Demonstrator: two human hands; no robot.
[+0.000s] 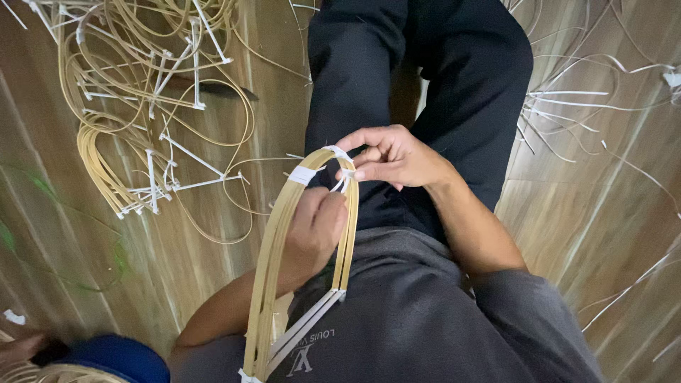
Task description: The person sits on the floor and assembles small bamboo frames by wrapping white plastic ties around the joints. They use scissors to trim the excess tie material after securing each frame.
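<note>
1. Over the person's lap, a bent bundle of bamboo strips (273, 241) stands as a narrow arch, its curved top at about the height of the hands and its two legs running down toward the lower edge of the view.
2. White ties bind the bundle: one white tie (302, 174) wraps the left shoulder of the arch, another sits at the top right, and a white strip (305, 326) crosses between the legs low down.
3. The right hand (390, 156) is at the top right of the arch, fingers curled close together, thumb and forefinger pinched on the loose ends of the white knot (343, 179); the other fingers are bent, not spread.
4. The left hand (316, 230) reaches up inside the arch, fingers folded nearly shut just beneath the knot; whether it grips the strips or only presses against them cannot be told, as the right leg of the arch hides the fingertips.
5. On the wooden floor (213, 262) to the left lies a heap of finished bamboo loops (135, 142) with white ties, well apart from the hands.
6. Loose white strips (567, 99) lie scattered on the floor to the right.
</note>
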